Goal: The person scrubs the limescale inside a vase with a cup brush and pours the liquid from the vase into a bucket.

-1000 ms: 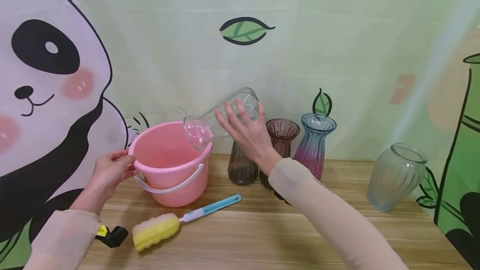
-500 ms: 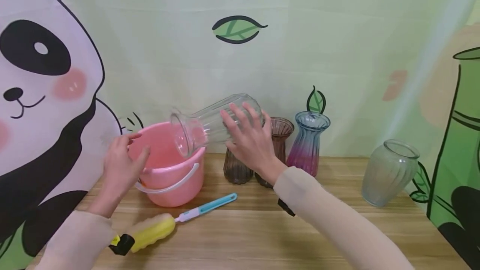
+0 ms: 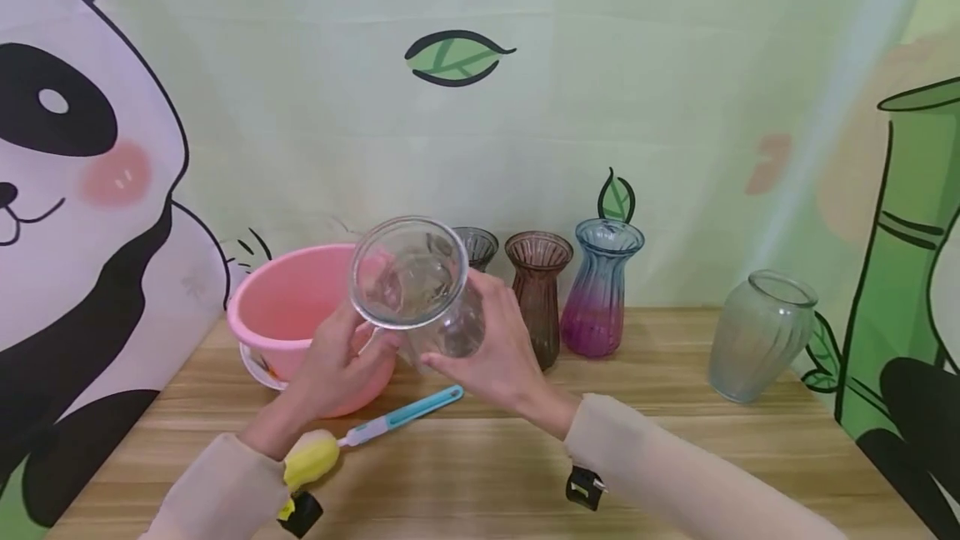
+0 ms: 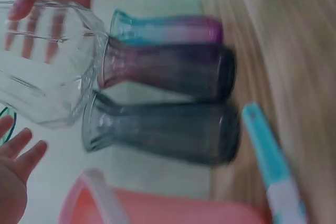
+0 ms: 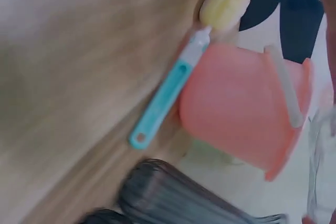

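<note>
A clear glass vase (image 3: 408, 273) is held up over the table, its round mouth tilted toward the head camera. My right hand (image 3: 498, 348) grips its side, and the fingers show through the glass in the left wrist view. Beside the vase, my left hand (image 3: 337, 365) is in front of the pink bucket (image 3: 247, 332). In the left wrist view the left hand's fingers (image 4: 21, 156) are spread and stand apart from the vase. Below the hands lies a sponge brush with a yellow head (image 3: 311, 458) and a blue handle (image 3: 423, 408), partly behind the left wrist.
Behind my right hand stand a grey glass vase (image 4: 168, 129), a brown vase (image 3: 536, 298) and a blue-to-pink vase (image 3: 603, 298). Farther right stands a frosted rounded glass jar (image 3: 761, 340). A printed cloth backdrop (image 3: 525, 107) hangs behind the wooden table (image 3: 660, 440).
From tipped over the bucket, the vase has swung right and its mouth turned toward the head camera. My left hand has let go of the bucket rim and moved right to the vase.
</note>
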### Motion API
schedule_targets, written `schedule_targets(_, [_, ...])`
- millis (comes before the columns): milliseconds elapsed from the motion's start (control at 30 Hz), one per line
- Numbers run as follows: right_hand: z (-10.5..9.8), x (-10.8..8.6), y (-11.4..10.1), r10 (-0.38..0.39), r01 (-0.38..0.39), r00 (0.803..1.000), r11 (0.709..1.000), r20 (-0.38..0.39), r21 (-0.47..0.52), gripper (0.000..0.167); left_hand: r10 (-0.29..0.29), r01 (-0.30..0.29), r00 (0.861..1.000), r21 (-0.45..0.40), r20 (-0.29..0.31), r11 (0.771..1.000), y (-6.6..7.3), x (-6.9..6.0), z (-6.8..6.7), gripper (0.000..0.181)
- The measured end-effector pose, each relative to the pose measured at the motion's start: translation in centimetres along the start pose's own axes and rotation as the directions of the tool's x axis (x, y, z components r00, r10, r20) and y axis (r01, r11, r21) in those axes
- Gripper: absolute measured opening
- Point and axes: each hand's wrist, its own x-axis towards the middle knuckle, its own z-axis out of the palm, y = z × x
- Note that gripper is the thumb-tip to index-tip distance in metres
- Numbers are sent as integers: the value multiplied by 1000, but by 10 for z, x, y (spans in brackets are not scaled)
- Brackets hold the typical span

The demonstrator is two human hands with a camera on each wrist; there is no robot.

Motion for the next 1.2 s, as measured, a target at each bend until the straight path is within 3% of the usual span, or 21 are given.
schedule_targets(67, [-1, -9, 2, 75, -77, 996, 995, 44, 61, 93, -20, 20, 1000, -44, 18, 999, 3, -4, 7, 70])
schedule_targets(233, [0, -27, 13, 157, -177, 979, 972, 133, 152, 88, -97, 102, 995, -158, 36, 982, 5, -15, 25, 73])
schedule_targets(400, [1, -44, 30, 254, -300, 934, 939, 249, 169, 86, -204, 209, 978, -180, 44, 961, -4, -29, 48, 64])
schedule_targets(500, [1, -56, 41, 290, -350, 901, 926, 323, 145, 85, -260, 267, 964, -184, 62, 946, -11, -39, 64, 61])
schedule_targets(667, [1, -74, 61, 327, -397, 845, 913, 423, 88, 85, -335, 365, 930, -286, 151, 886, -17, -52, 89, 60])
schedule_targets(767, [-1, -84, 71, 341, -417, 822, 906, 457, 73, 84, -375, 417, 907, -291, 189, 861, -9, -52, 97, 58])
schedule_targets(900, [-6, -94, 83, 367, -455, 795, 888, 483, 73, 82, -407, 456, 887, -280, 216, 845, -10, -52, 113, 59])
schedule_targets(1000, [-10, -102, 91, 387, -473, 783, 879, 487, 62, 82, -401, 459, 885, -288, 238, 840, -21, -55, 128, 60])
schedule_targets(1200, [-20, -112, 104, 416, -508, 779, 857, 469, 83, 95, -375, 451, 883, -292, 282, 843, -19, -47, 144, 59])
